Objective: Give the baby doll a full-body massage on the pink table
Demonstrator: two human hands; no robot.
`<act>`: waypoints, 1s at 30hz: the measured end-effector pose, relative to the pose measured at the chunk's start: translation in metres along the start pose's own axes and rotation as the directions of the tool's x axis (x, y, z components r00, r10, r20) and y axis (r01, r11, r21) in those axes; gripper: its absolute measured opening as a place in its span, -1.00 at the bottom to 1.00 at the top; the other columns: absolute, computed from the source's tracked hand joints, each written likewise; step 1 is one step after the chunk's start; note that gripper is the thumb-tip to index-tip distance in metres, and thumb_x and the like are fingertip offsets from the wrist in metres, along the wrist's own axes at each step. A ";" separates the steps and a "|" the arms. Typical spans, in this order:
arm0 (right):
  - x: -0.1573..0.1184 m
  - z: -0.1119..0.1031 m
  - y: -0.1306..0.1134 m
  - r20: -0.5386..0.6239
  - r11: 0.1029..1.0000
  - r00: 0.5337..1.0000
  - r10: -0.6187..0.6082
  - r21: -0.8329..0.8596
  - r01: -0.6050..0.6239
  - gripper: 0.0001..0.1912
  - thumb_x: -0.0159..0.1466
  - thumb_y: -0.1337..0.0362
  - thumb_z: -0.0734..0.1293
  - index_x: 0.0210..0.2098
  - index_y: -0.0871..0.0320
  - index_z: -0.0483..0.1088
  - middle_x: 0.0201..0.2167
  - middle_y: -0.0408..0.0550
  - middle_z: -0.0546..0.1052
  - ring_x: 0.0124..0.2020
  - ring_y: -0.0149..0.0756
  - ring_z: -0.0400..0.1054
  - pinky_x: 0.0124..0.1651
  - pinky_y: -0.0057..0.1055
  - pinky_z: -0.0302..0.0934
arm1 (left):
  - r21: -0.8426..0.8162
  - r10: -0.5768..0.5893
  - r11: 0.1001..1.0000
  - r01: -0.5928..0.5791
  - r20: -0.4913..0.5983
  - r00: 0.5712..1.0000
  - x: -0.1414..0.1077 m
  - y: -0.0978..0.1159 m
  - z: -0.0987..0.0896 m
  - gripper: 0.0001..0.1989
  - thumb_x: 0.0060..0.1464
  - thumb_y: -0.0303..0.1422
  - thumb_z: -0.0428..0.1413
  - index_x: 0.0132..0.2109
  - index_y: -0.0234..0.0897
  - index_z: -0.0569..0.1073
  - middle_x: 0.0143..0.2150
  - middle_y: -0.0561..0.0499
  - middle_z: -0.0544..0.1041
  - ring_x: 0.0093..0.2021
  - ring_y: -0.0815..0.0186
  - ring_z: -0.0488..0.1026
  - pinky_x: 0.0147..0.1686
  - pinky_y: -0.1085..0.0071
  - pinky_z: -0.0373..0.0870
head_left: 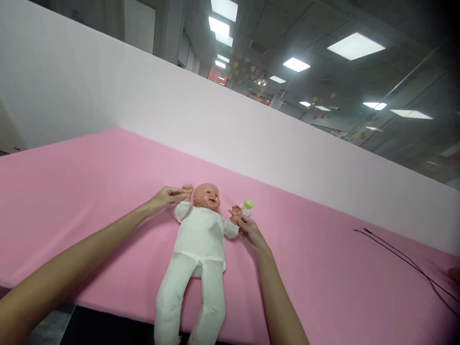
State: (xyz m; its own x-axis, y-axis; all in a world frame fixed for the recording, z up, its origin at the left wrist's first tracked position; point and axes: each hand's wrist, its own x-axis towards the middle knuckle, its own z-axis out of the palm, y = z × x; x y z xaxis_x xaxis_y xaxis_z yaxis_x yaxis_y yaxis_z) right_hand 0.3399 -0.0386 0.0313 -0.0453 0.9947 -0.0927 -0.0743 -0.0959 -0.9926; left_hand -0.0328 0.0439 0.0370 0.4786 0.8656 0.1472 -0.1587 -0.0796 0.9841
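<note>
A baby doll (201,232) in a white top and white trousers lies on its back on the pink table, head away from me, its legs reaching over the near edge. Both of its arms are raised beside the head. My left hand (166,197) pinches the doll's hand and wrist on the left side. On the other side, my right hand (252,233) has its fingers closed around the doll's wrist. Just behind that doll hand lies a small baby bottle (247,207) with a green cap, partly hidden.
The pink table (309,268) backs onto a white partition (251,134). Thin black cables (406,261) lie at the right, near a blurred brownish shape at the frame's edge. A dark area shows below the table's near edge.
</note>
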 end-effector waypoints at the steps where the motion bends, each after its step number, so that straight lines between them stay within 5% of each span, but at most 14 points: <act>1: 0.007 0.002 0.000 -0.063 1.000 0.998 0.024 0.010 -0.023 -0.49 0.15 -0.01 0.57 0.03 0.08 0.61 -0.10 0.03 0.65 -0.21 -0.20 0.48 -0.17 -0.34 0.36 | -0.018 -0.034 0.999 0.033 -0.077 0.996 0.008 -0.002 0.001 -0.58 0.02 0.02 0.34 -0.33 -0.30 0.59 -0.38 -0.03 0.54 -0.35 0.28 0.44 -0.29 0.38 0.34; 6: 0.041 0.007 0.006 -0.202 0.989 0.969 0.145 0.014 -0.145 -0.58 0.18 0.01 0.53 -0.08 0.14 0.63 -0.29 0.02 0.66 -0.38 -0.25 0.44 -0.36 -0.38 0.36 | 0.040 -0.306 0.941 0.336 -0.323 0.896 0.047 -0.024 0.002 -0.43 -0.17 0.10 0.40 -0.60 -0.23 0.33 -0.68 0.12 0.24 -0.63 0.41 0.13 -0.56 0.39 0.02; 8: 0.047 0.007 0.010 -0.191 0.983 0.966 0.175 -0.016 -0.181 -0.61 0.19 0.00 0.52 -0.14 0.15 0.63 -0.32 0.04 0.65 -0.39 -0.24 0.45 -0.40 -0.38 0.36 | 0.066 -0.362 0.911 0.408 -0.348 0.865 0.057 -0.032 0.002 -0.41 -0.20 0.08 0.41 -0.64 -0.20 0.26 -0.72 0.16 0.15 -0.66 0.44 0.04 -0.58 0.37 -0.06; 12: 0.044 0.008 0.009 -0.188 0.983 0.968 0.168 -0.048 -0.180 -0.57 0.17 -0.04 0.53 -0.16 0.18 0.63 -0.49 -0.03 0.58 -0.50 -0.30 0.35 -0.51 -0.43 0.25 | 0.077 -0.385 0.902 0.425 -0.303 0.872 0.061 -0.032 0.001 -0.43 -0.24 0.08 0.43 -0.63 -0.20 0.31 -0.72 0.16 0.16 -0.66 0.43 0.05 -0.59 0.38 -0.05; 16: 0.021 0.008 -0.004 -0.124 0.990 0.991 0.042 -0.130 -0.058 -0.44 0.15 -0.14 0.52 -0.08 0.19 0.62 -0.60 -0.16 0.45 -0.57 -0.39 0.22 -0.52 -0.45 0.15 | 0.059 -0.247 0.964 0.260 -0.169 0.954 0.041 -0.012 -0.002 -0.46 -0.13 0.13 0.36 -0.43 -0.30 0.50 -0.52 0.03 0.41 -0.50 0.33 0.31 -0.48 0.39 0.20; 19: -0.006 0.006 -0.016 0.001 0.975 0.998 -0.060 -0.215 0.059 -0.45 0.13 -0.08 0.56 -0.02 0.13 0.61 -0.29 0.00 0.61 -0.35 -0.28 0.40 -0.29 -0.38 0.30 | 0.097 -0.058 0.994 0.057 0.014 0.998 0.011 0.001 -0.008 -0.59 0.00 -0.02 0.35 -0.23 -0.30 0.60 -0.28 -0.08 0.56 -0.28 0.22 0.47 -0.25 0.34 0.36; 21: -0.024 0.004 -0.021 0.101 0.964 0.991 -0.082 -0.246 0.105 -0.52 0.09 0.02 0.61 -0.06 0.10 0.62 -0.03 0.08 0.61 -0.08 -0.11 0.46 -0.05 -0.26 0.34 | 0.189 0.007 0.981 -0.043 0.188 0.982 -0.013 0.003 -0.013 -0.72 0.03 -0.15 0.35 -0.21 -0.26 0.64 -0.19 -0.11 0.60 -0.17 0.16 0.50 -0.12 0.28 0.40; 24: -0.044 0.002 -0.015 0.270 0.940 0.962 -0.028 -0.320 0.118 -0.62 0.04 0.12 0.63 -0.18 0.12 0.64 -0.04 0.08 0.60 0.01 -0.04 0.45 0.08 -0.17 0.29 | 0.326 0.021 0.929 -0.175 0.424 0.905 -0.044 -0.005 -0.014 -0.79 -0.02 -0.33 0.36 -0.17 -0.16 0.71 -0.09 -0.10 0.63 -0.05 0.09 0.52 0.01 0.24 0.42; 30: -0.055 -0.001 0.011 0.340 0.920 0.940 -0.002 -0.368 0.135 -0.65 0.00 0.21 0.62 -0.21 0.10 0.65 -0.05 0.01 0.54 -0.07 -0.15 0.42 -0.03 -0.28 0.30 | 0.358 0.061 0.900 -0.248 0.461 0.885 -0.073 -0.023 -0.008 -0.73 0.00 -0.33 0.37 -0.10 -0.04 0.72 -0.04 -0.08 0.63 0.01 0.09 0.52 0.05 0.25 0.43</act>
State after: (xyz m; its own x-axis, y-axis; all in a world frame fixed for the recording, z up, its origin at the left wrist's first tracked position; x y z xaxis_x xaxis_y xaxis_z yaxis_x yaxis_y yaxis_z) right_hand 0.3424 -0.0945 0.0259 -0.3816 0.9225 -0.0583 0.2920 0.0605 -0.9545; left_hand -0.0707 -0.0135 0.0032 0.8122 0.5336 0.2358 0.0476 -0.4635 0.8848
